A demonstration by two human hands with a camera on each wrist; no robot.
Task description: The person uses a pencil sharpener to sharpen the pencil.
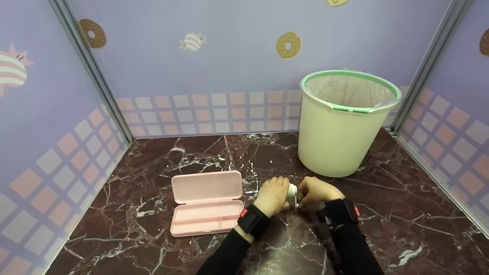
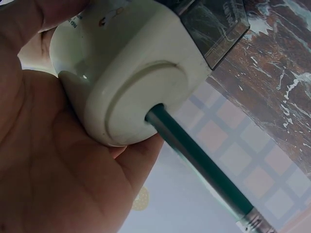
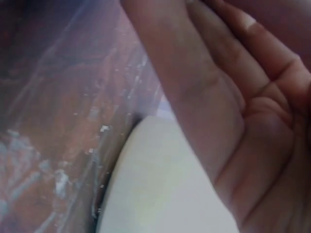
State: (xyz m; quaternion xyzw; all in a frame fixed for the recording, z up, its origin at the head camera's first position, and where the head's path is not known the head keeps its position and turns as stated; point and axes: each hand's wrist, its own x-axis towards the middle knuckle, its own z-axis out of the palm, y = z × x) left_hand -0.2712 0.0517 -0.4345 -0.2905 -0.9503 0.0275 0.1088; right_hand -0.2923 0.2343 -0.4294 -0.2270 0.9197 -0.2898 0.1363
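A white rotary pencil sharpener (image 1: 292, 190) stands between the two hands on the dark marble tabletop. My left hand (image 1: 272, 195) grips its body from above and the left. In the left wrist view, a green pencil (image 2: 199, 162) sticks out of the round hole in the sharpener's face, and a dark transparent shavings drawer (image 2: 216, 29) shows on one side. My right hand (image 1: 319, 194) is at the sharpener's right side with curled fingers, holding the crank handle (image 1: 295, 201). The right wrist view shows curled fingers (image 3: 189, 87) but not the crank.
An open pink pencil case (image 1: 206, 188) lies left of the left hand, its lid tipped back and its divided tray facing up. Behind the right hand stands a pale bin (image 1: 336, 137) with a green rim and a clear liner. Patterned walls enclose the tabletop.
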